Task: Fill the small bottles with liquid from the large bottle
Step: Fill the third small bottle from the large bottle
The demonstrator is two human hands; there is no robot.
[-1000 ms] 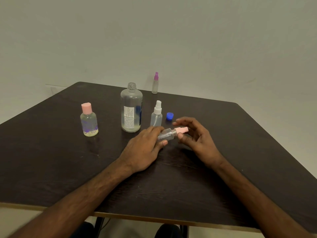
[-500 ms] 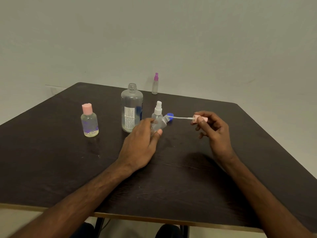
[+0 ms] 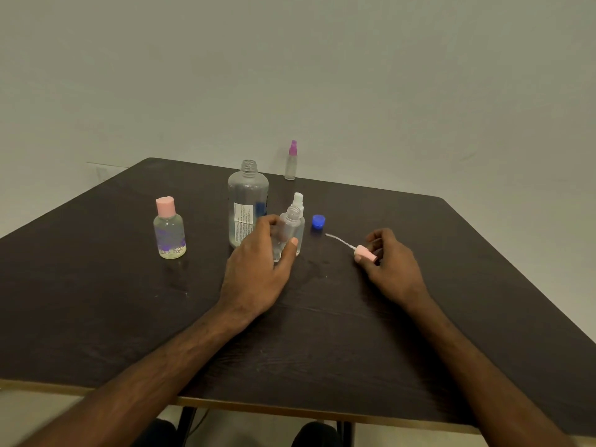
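Note:
My left hand grips a small clear bottle, uncapped and upright on the dark table. Just behind it stands the large clear bottle, open at the neck, with a printed label. My right hand pinches the pink spray cap low over the table, its thin white tube pointing left toward the blue cap. A white-topped spray bottle stands right behind the held bottle, mostly hidden by it.
A round bottle with a pink cap stands at the left. A slim bottle with a purple sprayer stands at the table's far edge near the grey wall. The table's front edge runs just below my forearms.
My right hand pulled the pink spray cap and tube out of the small bottle and lowered it to the right. My left hand turned the small bottle upright on the table.

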